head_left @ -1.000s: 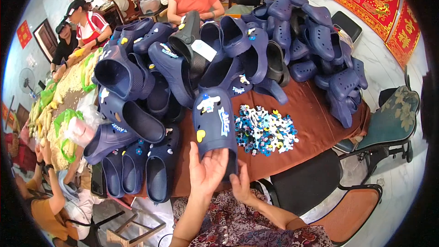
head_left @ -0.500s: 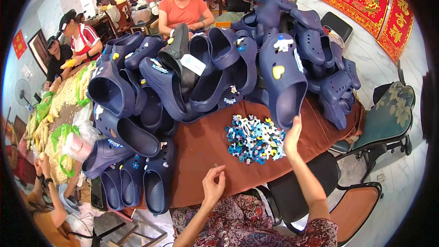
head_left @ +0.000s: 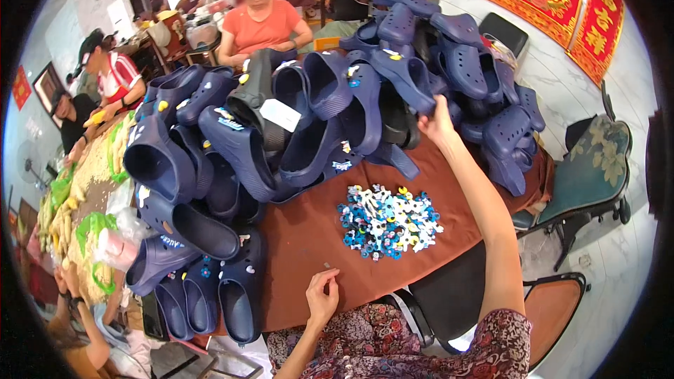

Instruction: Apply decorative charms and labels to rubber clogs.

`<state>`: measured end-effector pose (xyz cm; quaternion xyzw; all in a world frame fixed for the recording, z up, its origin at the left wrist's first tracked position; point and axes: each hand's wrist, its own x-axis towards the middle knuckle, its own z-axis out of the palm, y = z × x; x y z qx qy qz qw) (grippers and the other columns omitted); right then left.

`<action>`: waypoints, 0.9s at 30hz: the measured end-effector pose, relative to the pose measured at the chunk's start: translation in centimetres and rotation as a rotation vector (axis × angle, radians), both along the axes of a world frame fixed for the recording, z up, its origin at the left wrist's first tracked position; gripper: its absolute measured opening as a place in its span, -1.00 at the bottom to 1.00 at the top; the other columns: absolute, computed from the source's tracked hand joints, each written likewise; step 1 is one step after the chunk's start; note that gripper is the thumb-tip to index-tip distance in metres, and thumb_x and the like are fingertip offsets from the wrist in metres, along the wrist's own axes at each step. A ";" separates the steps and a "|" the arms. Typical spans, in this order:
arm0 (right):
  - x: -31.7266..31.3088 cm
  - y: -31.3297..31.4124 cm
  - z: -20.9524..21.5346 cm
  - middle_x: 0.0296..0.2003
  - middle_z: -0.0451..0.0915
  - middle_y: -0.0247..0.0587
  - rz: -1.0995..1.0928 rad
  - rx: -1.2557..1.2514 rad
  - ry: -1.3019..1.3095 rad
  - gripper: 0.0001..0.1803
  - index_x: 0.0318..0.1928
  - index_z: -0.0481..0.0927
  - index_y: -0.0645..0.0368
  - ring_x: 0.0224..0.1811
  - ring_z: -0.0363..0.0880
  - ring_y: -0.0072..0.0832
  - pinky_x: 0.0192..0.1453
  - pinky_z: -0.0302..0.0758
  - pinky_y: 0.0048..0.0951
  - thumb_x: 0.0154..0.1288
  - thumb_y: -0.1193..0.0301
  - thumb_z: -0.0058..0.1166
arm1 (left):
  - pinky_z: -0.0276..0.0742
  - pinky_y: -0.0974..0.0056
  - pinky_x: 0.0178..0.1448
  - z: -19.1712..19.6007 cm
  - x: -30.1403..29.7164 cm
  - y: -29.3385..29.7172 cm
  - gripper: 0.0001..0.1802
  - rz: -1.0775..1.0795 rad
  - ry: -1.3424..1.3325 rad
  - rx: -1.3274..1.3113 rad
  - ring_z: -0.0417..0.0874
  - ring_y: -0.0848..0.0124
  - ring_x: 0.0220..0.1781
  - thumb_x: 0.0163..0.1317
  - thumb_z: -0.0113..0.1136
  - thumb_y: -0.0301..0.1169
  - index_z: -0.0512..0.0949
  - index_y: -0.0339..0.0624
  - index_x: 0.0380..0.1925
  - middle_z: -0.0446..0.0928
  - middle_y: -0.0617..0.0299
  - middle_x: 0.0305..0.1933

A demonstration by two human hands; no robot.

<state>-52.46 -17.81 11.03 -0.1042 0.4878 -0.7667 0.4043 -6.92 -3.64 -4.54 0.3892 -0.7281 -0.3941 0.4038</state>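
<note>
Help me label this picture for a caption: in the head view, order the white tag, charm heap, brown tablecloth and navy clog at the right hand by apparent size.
Largest to smallest:
1. Brown tablecloth
2. Charm heap
3. Navy clog at the right hand
4. White tag

Shared workroom, heaped clogs (head_left: pixel 467 70), piled charms (head_left: pixel 390 223), co-workers (head_left: pixel 260 31)

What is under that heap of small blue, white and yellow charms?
A brown cloth shows all around the heap of charms, which appears to lie on it. Beneath the middle, the charms hide the surface, so nothing there can be seen.
</note>
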 end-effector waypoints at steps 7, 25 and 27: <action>-0.4 -6.3 1.1 -0.47 0.38 -0.24 -0.053 0.040 -0.130 -0.32 -0.13 0.37 0.11 -0.59 0.33 -0.48 -0.41 0.39 -0.33 0.13 -0.26 0.04 | 0.54 0.20 0.02 0.1 -0.2 -0.1 -0.79 0.031 0.006 -0.028 0.66 0.16 -0.11 0.16 0.07 -0.63 0.64 -0.25 -0.25 0.65 0.05 -0.18; -0.1 9.7 -12.2 -0.22 0.53 -0.25 -0.575 0.064 0.231 -0.51 0.03 0.42 0.09 -0.28 0.56 -0.43 -0.27 0.57 -0.33 0.25 0.06 0.17 | 0.55 0.22 -0.02 -0.4 -0.4 -0.2 -0.81 0.034 0.044 0.038 0.66 0.21 -0.15 0.17 0.05 -0.68 0.63 -0.30 -0.31 0.65 0.06 -0.24; -3.2 13.5 -12.5 -0.09 0.49 -0.14 -0.653 0.087 0.154 -0.33 0.13 0.38 0.13 -0.18 0.56 -0.36 -0.21 0.57 -0.27 0.16 -0.02 0.24 | 0.54 0.26 -0.03 -0.7 -0.5 -0.3 -0.81 0.011 0.051 0.026 0.66 0.26 -0.16 0.19 0.04 -0.68 0.63 -0.33 -0.29 0.64 0.06 -0.24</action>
